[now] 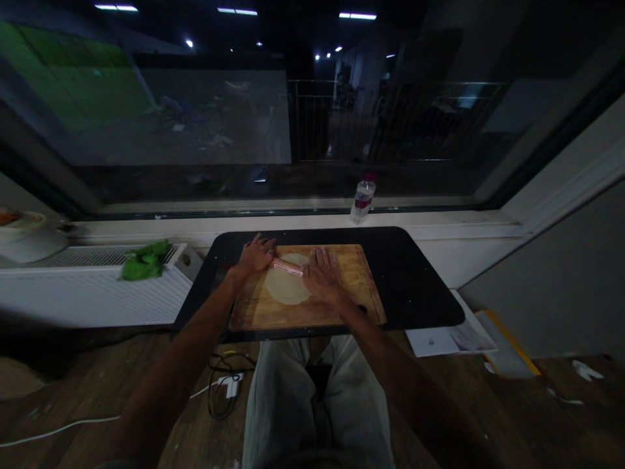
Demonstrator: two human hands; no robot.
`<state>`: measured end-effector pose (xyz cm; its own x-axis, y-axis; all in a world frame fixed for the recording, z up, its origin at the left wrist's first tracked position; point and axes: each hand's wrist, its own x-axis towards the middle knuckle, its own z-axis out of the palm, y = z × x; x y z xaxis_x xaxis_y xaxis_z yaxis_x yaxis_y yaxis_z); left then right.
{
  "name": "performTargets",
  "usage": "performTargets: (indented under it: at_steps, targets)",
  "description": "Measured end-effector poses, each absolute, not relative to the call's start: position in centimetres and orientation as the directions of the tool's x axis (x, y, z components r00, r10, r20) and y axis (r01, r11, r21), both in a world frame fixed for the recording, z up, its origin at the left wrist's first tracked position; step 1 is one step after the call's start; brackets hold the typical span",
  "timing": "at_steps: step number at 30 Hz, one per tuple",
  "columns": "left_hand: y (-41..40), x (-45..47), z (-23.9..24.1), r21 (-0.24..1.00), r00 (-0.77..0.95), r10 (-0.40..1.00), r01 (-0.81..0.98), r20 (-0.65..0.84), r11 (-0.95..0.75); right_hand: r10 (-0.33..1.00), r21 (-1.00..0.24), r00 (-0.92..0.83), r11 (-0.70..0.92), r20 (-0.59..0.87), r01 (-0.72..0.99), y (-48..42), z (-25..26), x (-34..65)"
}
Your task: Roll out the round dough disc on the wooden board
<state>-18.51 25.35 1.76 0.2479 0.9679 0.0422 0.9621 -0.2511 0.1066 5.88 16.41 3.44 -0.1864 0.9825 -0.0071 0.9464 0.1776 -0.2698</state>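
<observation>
A pale, rounded sheet of dough (288, 290) lies flat on a wooden board (271, 316). Across its upper part is a short rolling pin (288, 267) with printed markings along its side. My left hand (256, 254) rests over the pin's left end, fingers stretched forward. Over the opposite end lies my right hand (322, 273), palm down with its fingers spread, partly above the dough's right edge. Both palms hide the pin's ends, leaving only the middle visible.
The board sits on a black table (410, 286) against the windowsill. A water bottle (362, 198) stands on the sill. A green cloth (145, 260) lies on the radiator (97, 293) at left. Cables (222, 391) and a white box (432, 342) are on the floor.
</observation>
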Motion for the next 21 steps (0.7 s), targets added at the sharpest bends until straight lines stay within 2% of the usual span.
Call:
performTargets:
  at_steps: [3, 12, 21]
  targets:
    - [24.8, -18.5, 1.7, 0.107, 0.213, 0.977, 0.971, 0.004, -0.213, 0.976, -0.253, -0.215, 0.216, 0.031, 0.943, 14.2, 2.9, 5.1]
    - [23.0, -17.8, 2.0, 0.155, 0.161, 0.986, 0.974, 0.050, -0.167, 0.963, -0.225, -0.168, 0.215, 0.211, 0.950, 8.5, -0.1, 0.9]
    - [22.9, -16.0, 2.4, 0.145, 0.168, 0.975, 0.971, 0.146, -0.189, 0.973, -0.160, -0.183, 0.205, 0.144, 0.966, 14.8, 2.0, 5.2]
